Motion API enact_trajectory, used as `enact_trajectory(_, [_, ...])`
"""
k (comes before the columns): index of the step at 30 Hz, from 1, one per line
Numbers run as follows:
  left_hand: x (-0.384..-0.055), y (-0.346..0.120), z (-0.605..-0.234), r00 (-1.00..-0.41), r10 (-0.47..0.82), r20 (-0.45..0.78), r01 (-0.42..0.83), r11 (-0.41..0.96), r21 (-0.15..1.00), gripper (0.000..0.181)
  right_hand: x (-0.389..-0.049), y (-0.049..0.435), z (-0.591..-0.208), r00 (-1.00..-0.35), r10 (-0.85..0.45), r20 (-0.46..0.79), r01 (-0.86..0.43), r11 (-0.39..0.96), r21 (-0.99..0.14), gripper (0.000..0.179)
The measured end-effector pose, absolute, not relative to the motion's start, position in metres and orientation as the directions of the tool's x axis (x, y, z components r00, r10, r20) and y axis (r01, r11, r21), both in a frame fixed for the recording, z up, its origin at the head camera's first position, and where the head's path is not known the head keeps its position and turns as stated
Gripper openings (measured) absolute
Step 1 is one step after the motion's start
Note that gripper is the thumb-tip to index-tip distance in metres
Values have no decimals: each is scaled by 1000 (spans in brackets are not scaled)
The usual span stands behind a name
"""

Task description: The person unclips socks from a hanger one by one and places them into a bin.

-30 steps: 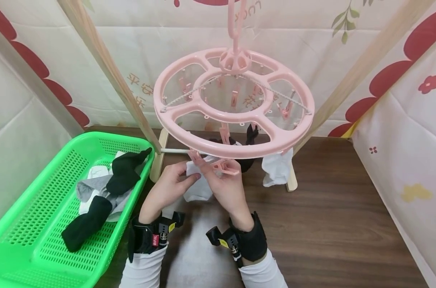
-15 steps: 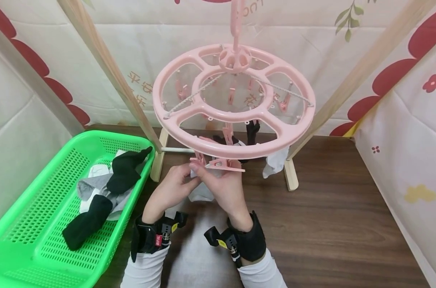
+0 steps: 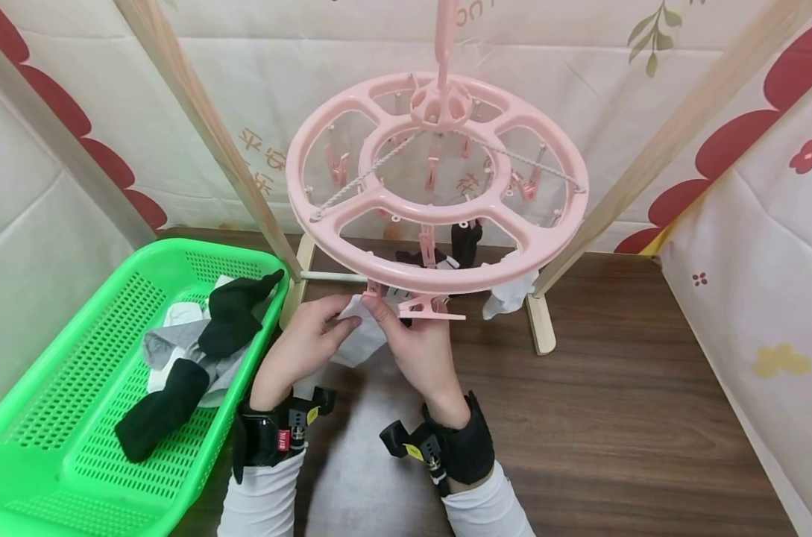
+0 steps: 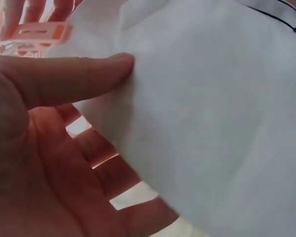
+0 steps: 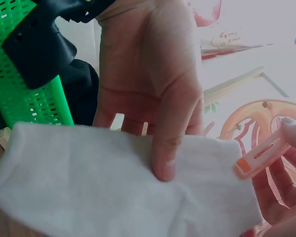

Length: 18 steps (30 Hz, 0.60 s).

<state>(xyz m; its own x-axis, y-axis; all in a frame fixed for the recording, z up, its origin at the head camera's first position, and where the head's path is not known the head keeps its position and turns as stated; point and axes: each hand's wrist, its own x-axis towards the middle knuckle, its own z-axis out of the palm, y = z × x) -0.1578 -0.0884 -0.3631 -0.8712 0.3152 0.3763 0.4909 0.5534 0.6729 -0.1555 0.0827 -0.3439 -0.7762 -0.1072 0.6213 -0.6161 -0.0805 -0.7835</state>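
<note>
My left hand (image 3: 301, 343) pinches a white sock (image 3: 359, 335) below the near rim of the pink round hanger (image 3: 419, 280). In the left wrist view its thumb lies on the flat white cloth (image 4: 202, 108), with the fingers behind. My right hand (image 3: 419, 347) is beside it and pinches a pink peg (image 5: 261, 155) at the sock's edge in the right wrist view. Whether that peg bites on the cloth cannot be told. Another pink peg (image 3: 432, 307) lies crosswise over the right hand's fingers in the head view.
On the left stands a green basket (image 3: 36, 365) with several black, grey and white socks. Behind the hanger hang a black sock (image 3: 466, 242) and, to the right, a white sock (image 3: 509, 294). Wooden stand legs (image 3: 211, 127) rise on both sides above the brown table (image 3: 614, 403).
The left hand has shifted slightly left and drawn the white sock's lower end leftward, so more cloth shows. The hanger sits a little higher in the head view. The right hand stays nearly in place.
</note>
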Motion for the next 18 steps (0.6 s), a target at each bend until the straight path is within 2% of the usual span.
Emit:
enact_trajectory(6, [-159, -99, -362, -874, 272, 403, 481, 602, 637, 12, -155, 84, -345, -786, -91, 612, -606, -85, -791, 67])
enact_trajectory(8, [-158, -104, -361, -885, 230, 404, 454, 616, 644, 8, -155, 85, -345, -784, -83, 616, -609, -93, -788, 72])
enact_trajectory(13, [-150, -119, -353, -940, 55, 338, 297, 623, 723, 16, -157, 85, -344, -782, -82, 618, -611, -100, -786, 82])
enact_trajectory(18, [-142, -133, -345, -953, -131, 272, 150, 577, 803, 24, -161, 86, -342, -787, -81, 612, -605, -97, -791, 65])
